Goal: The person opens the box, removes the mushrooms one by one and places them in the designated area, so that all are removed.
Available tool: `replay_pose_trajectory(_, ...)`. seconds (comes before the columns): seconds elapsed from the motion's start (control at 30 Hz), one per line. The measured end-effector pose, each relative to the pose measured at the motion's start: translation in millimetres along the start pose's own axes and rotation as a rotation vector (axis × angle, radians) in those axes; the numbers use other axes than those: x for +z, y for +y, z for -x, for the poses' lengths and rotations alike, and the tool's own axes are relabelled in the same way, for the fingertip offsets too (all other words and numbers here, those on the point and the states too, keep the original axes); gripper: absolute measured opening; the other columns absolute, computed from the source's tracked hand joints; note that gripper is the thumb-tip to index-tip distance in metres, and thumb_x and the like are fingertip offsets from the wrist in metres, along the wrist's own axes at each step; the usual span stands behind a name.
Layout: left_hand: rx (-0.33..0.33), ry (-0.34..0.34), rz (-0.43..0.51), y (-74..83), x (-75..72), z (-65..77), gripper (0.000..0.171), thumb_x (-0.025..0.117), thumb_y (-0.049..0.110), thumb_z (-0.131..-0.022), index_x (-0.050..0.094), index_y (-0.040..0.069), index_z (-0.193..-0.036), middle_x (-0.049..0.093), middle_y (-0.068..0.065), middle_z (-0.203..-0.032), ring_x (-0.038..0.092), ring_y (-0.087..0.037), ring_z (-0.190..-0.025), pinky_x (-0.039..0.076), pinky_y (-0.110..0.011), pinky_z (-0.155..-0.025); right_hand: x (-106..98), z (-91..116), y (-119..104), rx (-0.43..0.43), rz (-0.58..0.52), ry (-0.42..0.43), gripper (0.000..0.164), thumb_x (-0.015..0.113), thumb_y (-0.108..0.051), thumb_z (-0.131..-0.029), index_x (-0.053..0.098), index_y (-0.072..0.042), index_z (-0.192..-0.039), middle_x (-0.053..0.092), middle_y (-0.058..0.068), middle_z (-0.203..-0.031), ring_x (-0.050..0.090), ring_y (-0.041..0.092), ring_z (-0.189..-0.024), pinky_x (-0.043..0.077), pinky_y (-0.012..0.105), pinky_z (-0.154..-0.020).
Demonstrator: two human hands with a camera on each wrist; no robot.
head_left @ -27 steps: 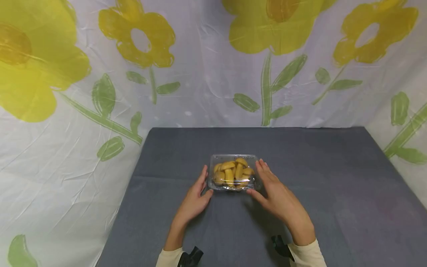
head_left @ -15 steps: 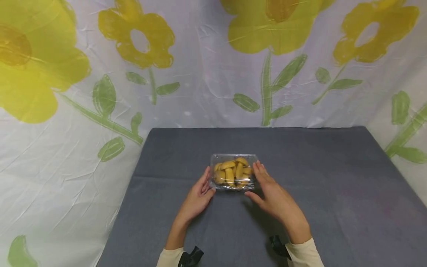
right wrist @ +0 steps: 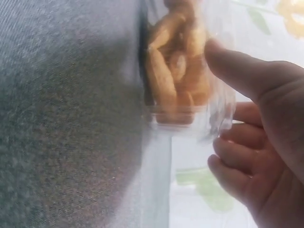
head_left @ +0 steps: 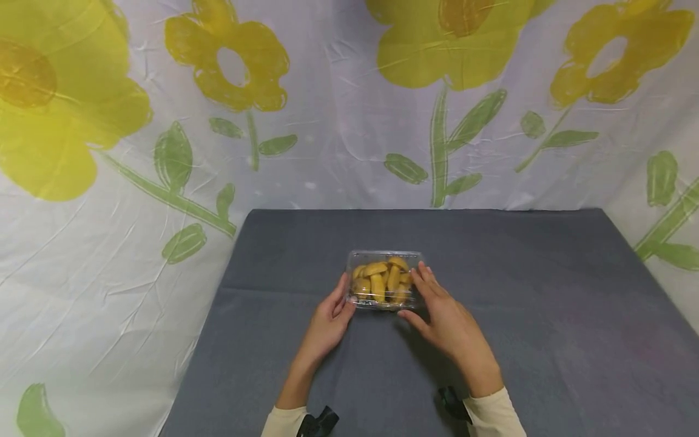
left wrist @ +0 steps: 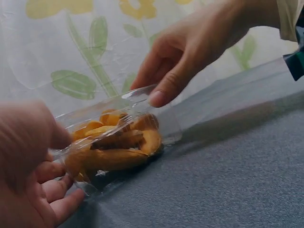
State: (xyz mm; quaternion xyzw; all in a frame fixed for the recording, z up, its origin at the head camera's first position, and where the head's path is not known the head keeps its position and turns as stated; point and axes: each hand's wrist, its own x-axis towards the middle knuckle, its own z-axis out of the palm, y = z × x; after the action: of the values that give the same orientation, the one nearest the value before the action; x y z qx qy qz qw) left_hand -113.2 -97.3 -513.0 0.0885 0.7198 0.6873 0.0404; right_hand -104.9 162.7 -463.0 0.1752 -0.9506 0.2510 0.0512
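A clear plastic clamshell box point(head_left: 416, 260) sits on the grey cloth, its lid down. Inside lie several yellow-brown mushrooms point(head_left: 378, 285), heaped with thick stems showing. My left hand point(head_left: 326, 325) grips the box's left end; in the left wrist view its thumb lies over the lid corner and the fingers reach along the side beneath. At the right end, my right hand point(head_left: 457, 334) pinches the lid edge, its thumb point(right wrist: 232, 64) at the front rim and the fingers over the lid's right side. The fingertips on the far side are partly hidden.
A grey cloth point(head_left: 546, 291) covers the table, whose back edge meets a pale hanging sheet point(head_left: 338, 152) printed with yellow flowers. Black straps point(head_left: 318, 420) sit at the cuffs of both cream sleeves.
My left thumb has come up onto the front left corner of the box. My right hand has slid slightly left, its fingers further over the lid. The box has hardly moved.
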Motion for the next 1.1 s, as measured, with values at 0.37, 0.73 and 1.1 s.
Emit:
replay_pose_trajectory(0.37,0.01,0.071,-0.003,-2.3,3.7,-0.7,0.062,0.06,0.008,-0.109,0.032,-0.001,-0.164,0.035,-0.017,-0.167,0.033,-0.027,-0.155,0.036,-0.03,-0.119,6.0,-5.2,5.9,-0.068,0.058,0.065,0.081,0.082,-0.041,-0.094,0.049,-0.004,-0.158,0.043,0.023,-0.162,0.076,0.042,-0.088,0.062,0.05,-0.067)
replay_pose_trajectory(0.73,-0.009,0.091,-0.007,-0.4,6.9,-1.9,0.061,0.06,0.007,-0.109,0.034,0.003,-0.164,0.037,-0.012,-0.167,0.035,-0.022,-0.154,0.037,-0.031,-0.119,8.6,-8.6,16.0,-0.195,0.072,0.16,0.068,0.084,-0.026,-0.093,0.058,0.0,-0.15,0.055,0.028,-0.15,0.052,0.009,-0.043,0.051,0.031,-0.047)
replay_pose_trajectory(1.1,0.017,0.084,-0.014,0.5,6.9,-1.3,0.06,0.06,0.005,-0.108,0.034,-0.001,-0.162,0.035,-0.014,-0.167,0.034,-0.024,-0.154,0.037,-0.033,-0.118,17.0,-12.0,7.9,-0.177,0.092,0.216,0.06,0.079,-0.013,-0.092,0.058,0.002,-0.147,0.057,0.032,-0.146,0.068,0.041,-0.123,0.062,0.055,-0.066)
